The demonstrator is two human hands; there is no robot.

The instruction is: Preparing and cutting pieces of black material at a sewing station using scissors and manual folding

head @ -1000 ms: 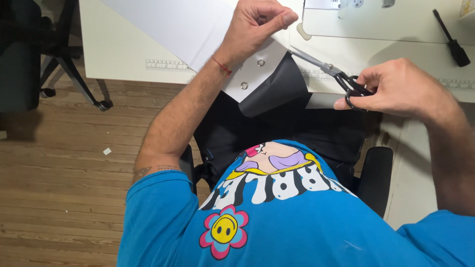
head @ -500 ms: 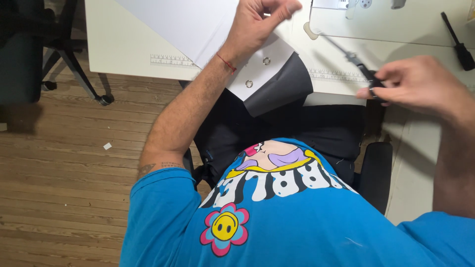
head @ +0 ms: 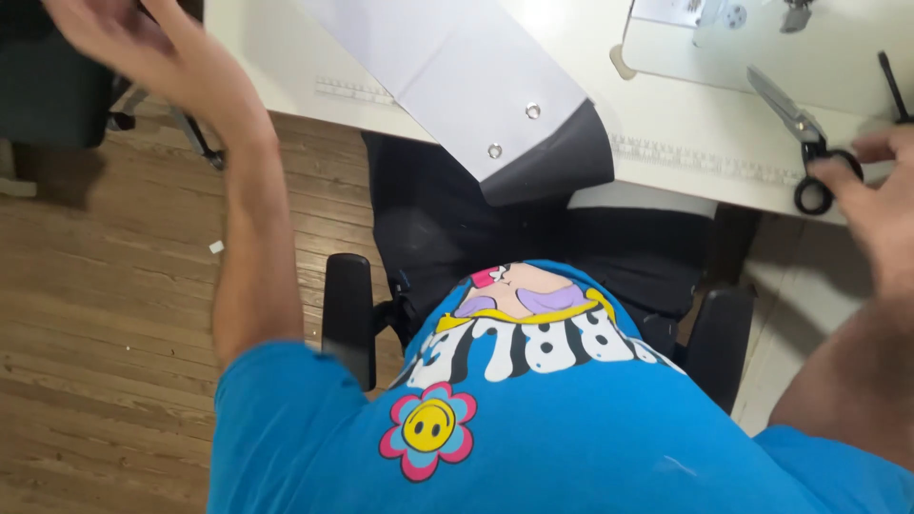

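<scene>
My right hand (head: 881,205) rests at the edge of the white surface (head: 666,114), its fingers (head: 836,171) loose and touching the black handle loops of the scissors (head: 798,128), not threaded through them. The scissors lie flat, long axis diagonal, closed blades pointing up-left away from me, loops nearest me. They look stiff, fairly light and sharp at the tip, so the 2 loops are the safe hold. My left hand (head: 143,48) is raised off to the side, open and empty, blurred. A white-and-grey fabric panel (head: 476,76) with 2 metal eyelets hangs over the edge.
</scene>
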